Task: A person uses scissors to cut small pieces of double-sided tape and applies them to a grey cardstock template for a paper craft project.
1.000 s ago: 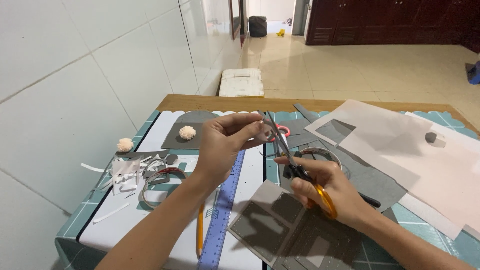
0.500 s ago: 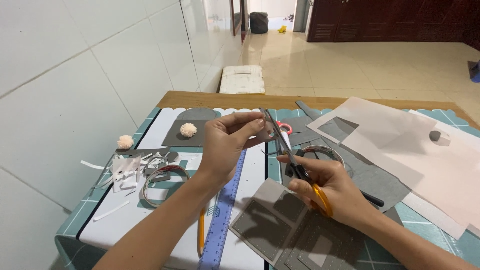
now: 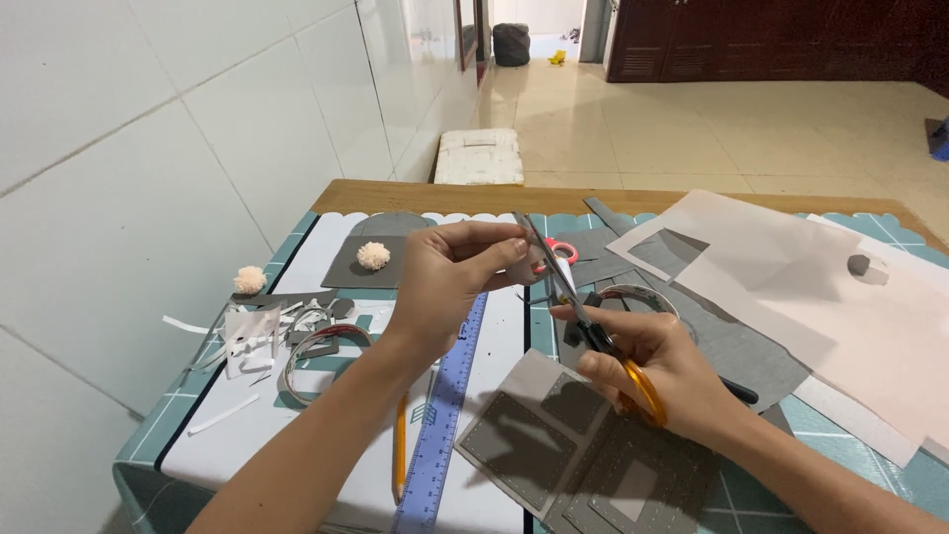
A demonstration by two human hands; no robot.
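Both hands raised mid-frame, forearms bare.

Left hand (image 3: 445, 287) sat higher, wrist bent, forearm running up from the lower left; its fingers (image 3: 499, 252) were pinched together toward the right. Right hand (image 3: 657, 371) came in from the lower right, lower and nearer, fingers curled closed in a grip, knuckles facing left, thumb on top.
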